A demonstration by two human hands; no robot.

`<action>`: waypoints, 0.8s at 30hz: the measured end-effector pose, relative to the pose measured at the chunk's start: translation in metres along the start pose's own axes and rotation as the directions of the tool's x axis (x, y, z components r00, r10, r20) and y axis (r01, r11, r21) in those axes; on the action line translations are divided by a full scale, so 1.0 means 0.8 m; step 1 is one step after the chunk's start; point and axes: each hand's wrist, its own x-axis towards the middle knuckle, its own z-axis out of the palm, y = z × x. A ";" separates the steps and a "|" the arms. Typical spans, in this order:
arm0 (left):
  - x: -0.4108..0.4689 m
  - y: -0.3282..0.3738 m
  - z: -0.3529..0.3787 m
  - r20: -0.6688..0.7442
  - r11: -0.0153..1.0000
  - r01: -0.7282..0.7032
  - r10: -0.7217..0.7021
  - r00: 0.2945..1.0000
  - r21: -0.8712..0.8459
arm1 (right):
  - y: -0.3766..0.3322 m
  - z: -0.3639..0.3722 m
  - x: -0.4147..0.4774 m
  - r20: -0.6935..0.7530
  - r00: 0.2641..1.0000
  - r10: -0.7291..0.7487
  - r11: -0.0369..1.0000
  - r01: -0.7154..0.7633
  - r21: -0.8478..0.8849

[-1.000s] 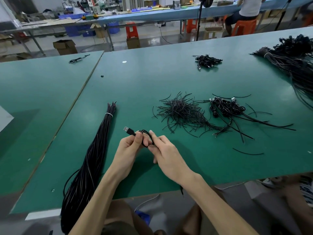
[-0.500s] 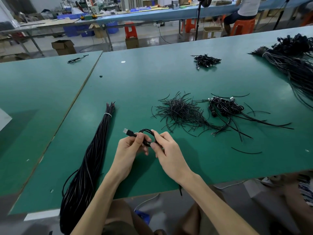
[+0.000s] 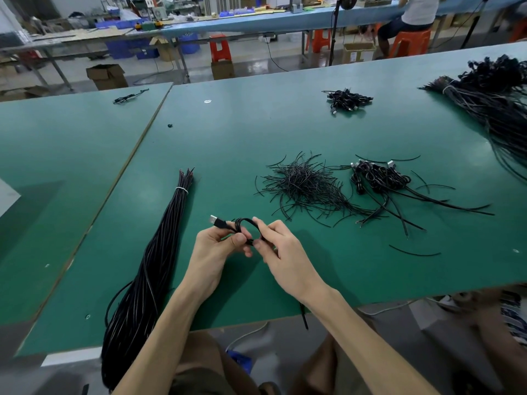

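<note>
1. Sitting unchanged is the green table (image 3: 256, 132). The long tied bundle (image 3: 154, 260) by its left edge, the pile of short ties (image 3: 302, 185) and the heap of coiled cables (image 3: 379, 178) mid-table all lie as they did a second ago.
2. Both hands work just inside the near edge. The left hand (image 3: 212, 249) pinches the cable just behind its plug, and the right hand (image 3: 285, 252) pinches the coil's other side between thumb and forefinger.
3. Now the change: the hands were pressed thumb to thumb a second ago and have eased slightly apart. The black cable (image 3: 246, 222) now shows as an open loop between them, just above the table.
4. The USB plug (image 3: 214, 220) still pokes out toward the left edge, and a black tail (image 3: 303, 316) dangles over the near edge.
5. It reads as a coil shaped and ready for binding, though no tie is in hand yet.
</note>
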 end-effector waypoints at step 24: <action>0.002 -0.002 0.001 -0.055 0.991 0.053 -0.047 0.997 0.120 | -0.004 0.007 -0.011 -0.015 0.997 -0.082 0.984 0.078 -0.163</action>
